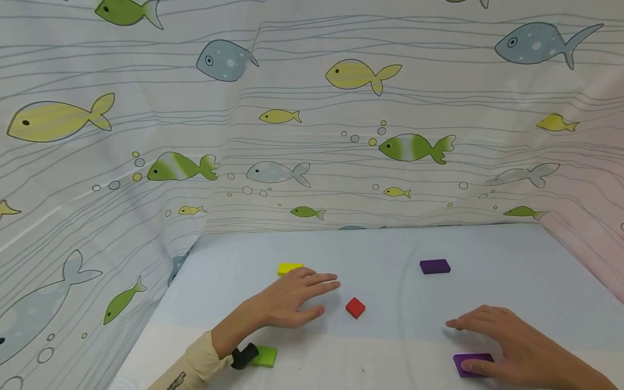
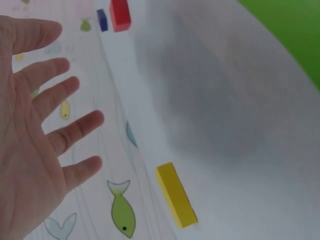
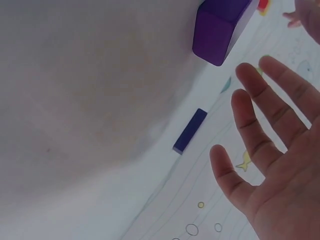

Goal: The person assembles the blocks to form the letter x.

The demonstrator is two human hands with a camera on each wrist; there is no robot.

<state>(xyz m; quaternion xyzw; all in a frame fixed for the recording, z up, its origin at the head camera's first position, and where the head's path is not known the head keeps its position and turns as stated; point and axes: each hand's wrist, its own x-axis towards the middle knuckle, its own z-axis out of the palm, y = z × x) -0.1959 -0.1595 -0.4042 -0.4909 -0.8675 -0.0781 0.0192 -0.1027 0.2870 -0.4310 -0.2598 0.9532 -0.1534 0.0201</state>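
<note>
Both left hand point(image 1: 296, 301) and right hand point(image 1: 518, 338) look pretty spread. Red block point(image 1: 355, 307) sits near the left, purple block point(image 1: 475, 357) partly behind the right.

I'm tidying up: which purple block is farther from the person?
The back purple block, farther off than the red block; the front purple block is partly hidden by the right hand in the head view.

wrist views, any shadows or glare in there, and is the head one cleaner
Left wrist: a broad, soft grey shadow on the table, above the yellow block; right wrist: a dim, soft-edged brownish patch left of the nearer purple block; head: fairly even light, red block clear-edged; no strong glare.
</note>
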